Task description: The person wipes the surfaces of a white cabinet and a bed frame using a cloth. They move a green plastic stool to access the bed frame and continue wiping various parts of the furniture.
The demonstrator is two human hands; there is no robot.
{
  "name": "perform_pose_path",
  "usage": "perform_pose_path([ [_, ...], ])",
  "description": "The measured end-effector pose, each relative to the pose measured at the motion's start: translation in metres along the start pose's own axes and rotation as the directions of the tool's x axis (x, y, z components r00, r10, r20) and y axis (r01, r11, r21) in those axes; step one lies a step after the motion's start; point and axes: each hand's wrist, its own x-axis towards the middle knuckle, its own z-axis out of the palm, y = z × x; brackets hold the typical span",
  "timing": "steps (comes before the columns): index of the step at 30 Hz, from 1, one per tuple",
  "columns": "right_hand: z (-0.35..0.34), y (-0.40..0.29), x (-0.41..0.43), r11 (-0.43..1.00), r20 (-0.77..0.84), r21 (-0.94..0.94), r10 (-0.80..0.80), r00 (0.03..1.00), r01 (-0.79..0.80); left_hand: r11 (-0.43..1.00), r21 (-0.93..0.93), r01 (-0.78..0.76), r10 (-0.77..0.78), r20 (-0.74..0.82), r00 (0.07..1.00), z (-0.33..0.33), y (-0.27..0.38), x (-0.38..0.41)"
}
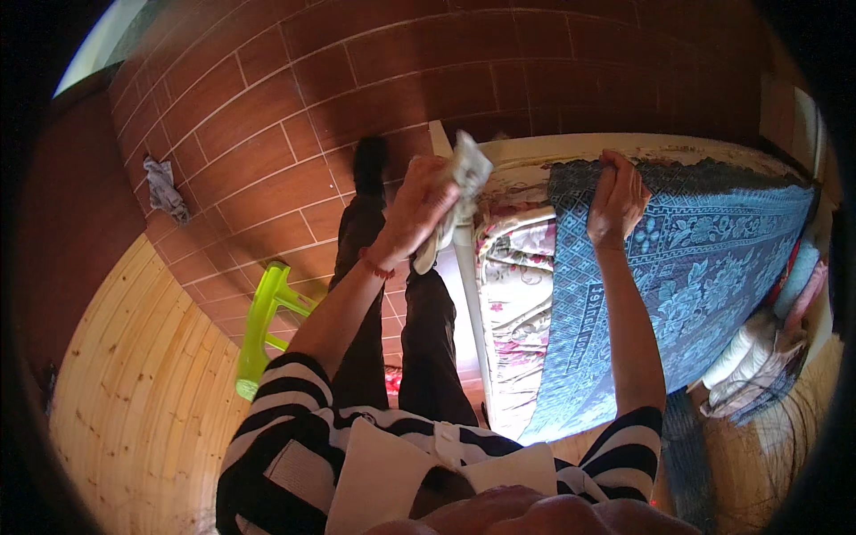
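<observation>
My left hand (422,200) grips a crumpled pale cloth (472,167), blurred, over the corner post of a cream-coloured bed frame (471,287). On the right, my right hand (616,200) rests with curled fingers at the dark lace edge of a blue patterned cover (675,267), close to the cream board at the bed's far side. Whether those fingers pinch the cover cannot be told. Between the post and the cover shows a floral fabric mattress or pad (518,287) with wrinkles and a piped edge.
A lime-green plastic stool (257,328) stands on the brown tiled floor, left of my legs. Further left a grey cloth (164,188) lies on the tiles. Pale wooden boards (134,374) are at lower left. Rolled and folded textiles (756,361) lie beyond the cover's right edge.
</observation>
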Motion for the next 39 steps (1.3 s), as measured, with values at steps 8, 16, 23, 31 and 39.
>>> perform_pose_path([
  [8,-0.001,-0.006,0.004,0.999,-0.004,0.014,0.036,0.999,-0.036,0.929,0.362,-0.076,-0.166,0.593,0.788,-0.013,-0.102,0.088],
  [16,-0.003,-0.004,0.009,0.996,0.047,0.087,0.02,0.999,-0.024,0.717,0.693,0.08,-0.52,0.455,0.723,0.0,-0.273,0.15],
  [23,0.001,0.006,-0.002,0.999,0.057,0.046,0.008,0.998,-0.011,0.765,0.598,-0.24,-0.204,0.578,0.79,0.089,-0.237,0.205],
  [31,0.007,-0.004,0.01,0.992,0.057,0.125,-0.017,0.998,0.009,0.888,0.354,-0.294,0.029,0.596,0.803,0.24,-0.183,0.203],
  [39,0.002,-0.001,0.011,0.998,0.004,0.056,0.0,1.0,-0.001,0.563,0.256,-0.786,-0.005,0.952,0.307,0.032,-0.206,0.144],
])
